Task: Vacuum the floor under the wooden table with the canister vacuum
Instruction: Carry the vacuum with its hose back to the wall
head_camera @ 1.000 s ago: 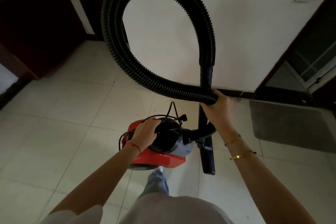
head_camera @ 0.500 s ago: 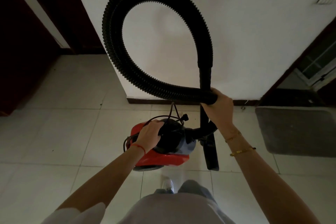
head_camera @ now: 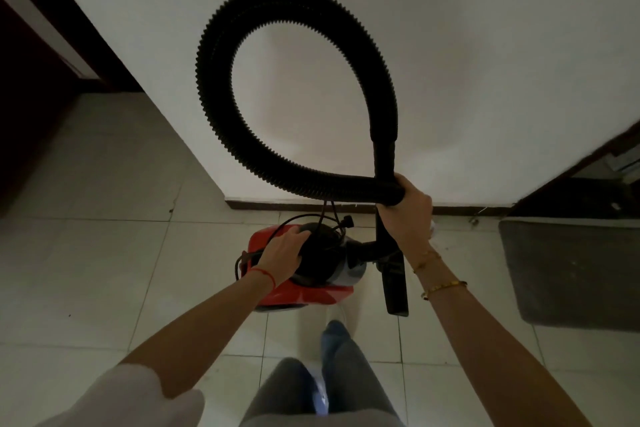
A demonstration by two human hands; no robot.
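I carry a red and black canister vacuum above the tiled floor, in front of my legs. My left hand grips the black handle on top of the canister. My right hand grips the ribbed black hose together with the rigid wand where they cross. The hose rises in a big loop in front of the white wall. The wand's flat black nozzle hangs down to the right of the canister. A black power cord is bundled on top. No wooden table is in view.
A white wall corner with a dark skirting board stands straight ahead. A grey mat lies on the floor at the right, by a dark doorway. Dark wooden furniture or a door fills the far left. Pale floor tiles spread to the left.
I have walked forward and turned left with the vacuum. The wall corner is closer and the dark furniture has slid off to the left. Both hands keep the same hold.
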